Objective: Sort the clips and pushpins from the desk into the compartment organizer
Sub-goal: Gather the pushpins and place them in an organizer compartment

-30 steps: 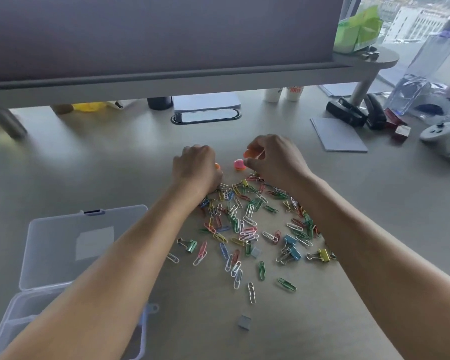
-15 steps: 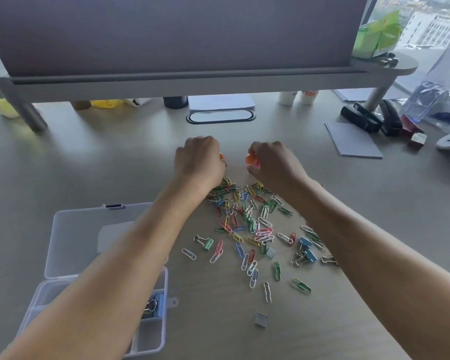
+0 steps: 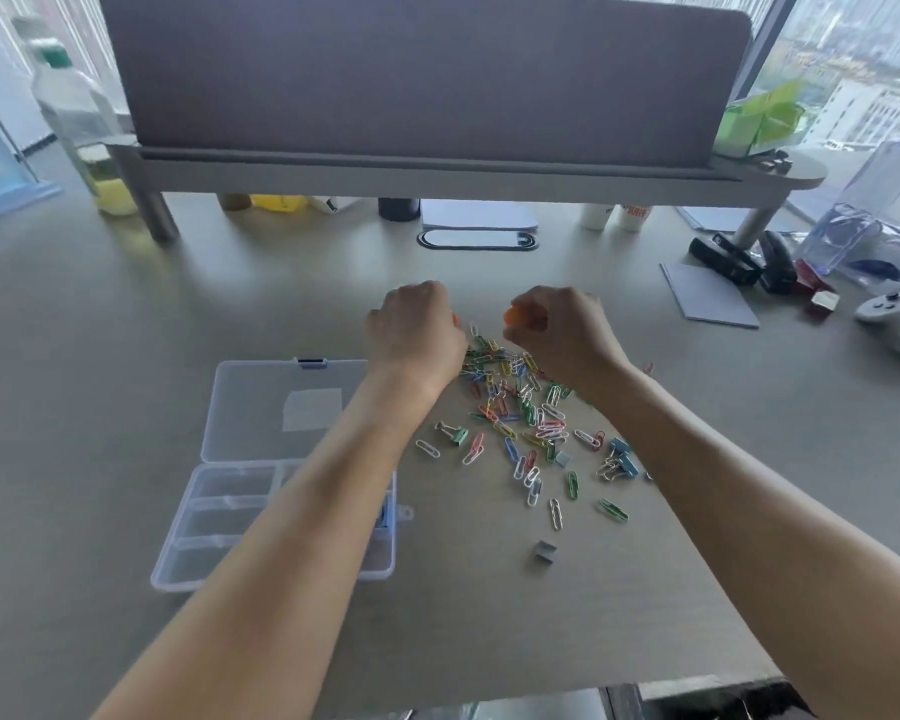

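Clips [image 3: 528, 413] lie heaped mid-desk [image 3: 126, 356]. Left of the heap: open organizer [image 3: 276, 522]. At the heap's far edge: left hand [image 3: 414, 335], fisted, an orange bit at its knuckles, grip unclear; right hand [image 3: 562, 332], pinching an orange pushpin [image 3: 519, 315].

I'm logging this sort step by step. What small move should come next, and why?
Probably carry the right hand with its orange piece over to the open organizer on the left: that hand is closed on it, both hands sit at the pile's far edge, and the compartments look mostly empty.
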### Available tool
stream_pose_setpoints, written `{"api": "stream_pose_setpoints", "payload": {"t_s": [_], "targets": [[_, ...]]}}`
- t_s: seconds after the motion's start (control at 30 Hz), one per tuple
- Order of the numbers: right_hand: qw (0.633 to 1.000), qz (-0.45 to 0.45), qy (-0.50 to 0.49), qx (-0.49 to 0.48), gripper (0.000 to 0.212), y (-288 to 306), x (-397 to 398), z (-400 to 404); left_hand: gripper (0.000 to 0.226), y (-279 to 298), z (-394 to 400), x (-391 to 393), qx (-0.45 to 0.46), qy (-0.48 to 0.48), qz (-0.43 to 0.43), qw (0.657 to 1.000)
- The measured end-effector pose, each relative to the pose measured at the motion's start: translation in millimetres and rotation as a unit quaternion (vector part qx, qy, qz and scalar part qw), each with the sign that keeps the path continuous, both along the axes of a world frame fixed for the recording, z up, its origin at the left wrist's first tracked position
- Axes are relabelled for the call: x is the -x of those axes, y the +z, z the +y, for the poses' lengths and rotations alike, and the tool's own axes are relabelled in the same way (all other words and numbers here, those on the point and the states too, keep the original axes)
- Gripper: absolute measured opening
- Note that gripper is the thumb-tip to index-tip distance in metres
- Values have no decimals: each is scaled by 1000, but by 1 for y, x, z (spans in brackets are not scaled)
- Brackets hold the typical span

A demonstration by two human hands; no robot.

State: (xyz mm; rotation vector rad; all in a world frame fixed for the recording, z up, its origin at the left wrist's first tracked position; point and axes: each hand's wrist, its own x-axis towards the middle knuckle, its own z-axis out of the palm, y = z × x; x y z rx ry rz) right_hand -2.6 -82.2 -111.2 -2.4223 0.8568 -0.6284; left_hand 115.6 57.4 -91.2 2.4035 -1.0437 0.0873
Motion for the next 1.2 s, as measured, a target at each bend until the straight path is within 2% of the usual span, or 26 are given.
{"api": "stream_pose_setpoints", "payload": {"t_s": [0.3, 0.4, 0.53, 0.9, 1.1, 1.2], "targets": [[996, -54, 71, -14, 10, 6, 13, 116, 9, -9, 130, 36, 97, 54, 37, 993], [994, -60, 87, 7, 9, 3, 12, 151, 12, -18, 170, 38, 112, 80, 36, 990], [991, -44, 118, 31, 18, -7, 10, 178, 14, -29, 204, 32, 109, 97, 11, 989], [982, -15, 154, 106, 19, -23, 12, 195, 14, -34, 218, 32, 116, 82, 40, 989], [982, 8, 171, 82, 29, -25, 11, 185, 20, -34, 207, 31, 12, 42, 8, 999], [983, 4, 170, 69, 32, -24, 12, 181, 25, -38, 203, 29, -3, 37, -8, 999]]}}
